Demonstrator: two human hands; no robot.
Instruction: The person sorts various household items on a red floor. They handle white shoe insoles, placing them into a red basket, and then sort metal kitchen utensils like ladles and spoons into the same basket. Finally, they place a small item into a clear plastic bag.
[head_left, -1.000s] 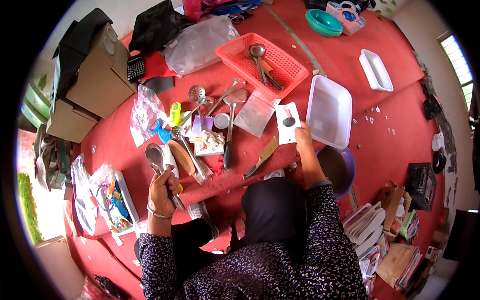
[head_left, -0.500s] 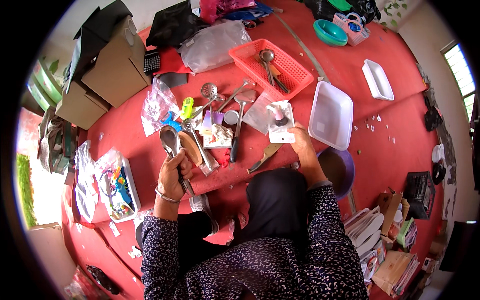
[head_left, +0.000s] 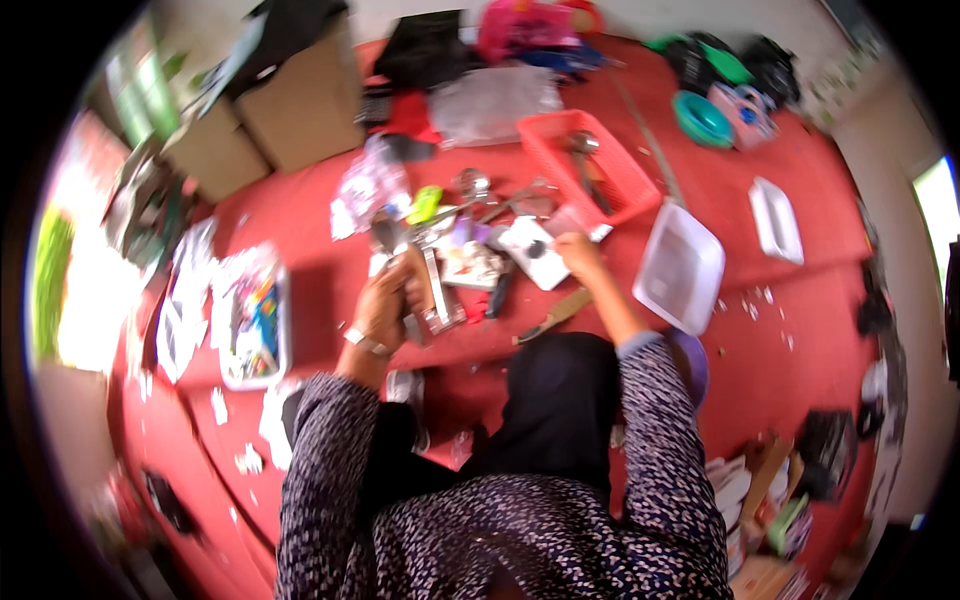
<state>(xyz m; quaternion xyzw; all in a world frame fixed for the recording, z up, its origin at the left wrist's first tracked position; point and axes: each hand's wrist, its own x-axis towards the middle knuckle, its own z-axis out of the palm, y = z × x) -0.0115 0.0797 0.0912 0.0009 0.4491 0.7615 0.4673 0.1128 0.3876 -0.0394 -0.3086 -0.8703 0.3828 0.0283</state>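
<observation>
My left hand [head_left: 388, 305] grips the handle of a metal ladle [head_left: 392, 240], bowl end pointing away from me, over the red floor. My right hand [head_left: 578, 252] reaches forward and holds a white card pack [head_left: 538, 252] with a small dark item on it. Between the two hands lie loose kitchen tools: a wooden-handled spatula [head_left: 550, 316], a dark-handled utensil [head_left: 500, 296] and a metal skimmer [head_left: 472, 184]. A dark head covering and patterned sleeves fill the lower middle of the view.
A red plastic basket [head_left: 592, 166] with metal spoons stands beyond my right hand. White trays [head_left: 682, 268] [head_left: 776, 220] lie to the right, cardboard boxes [head_left: 290, 112] at the back left, a tray of coloured items [head_left: 252, 314] at the left, and a teal bowl [head_left: 702, 118] far right.
The view has swung and blurred. My left hand with the ladle has moved forward and rightward toward the utensil pile. My right hand stays on the white card pack.
</observation>
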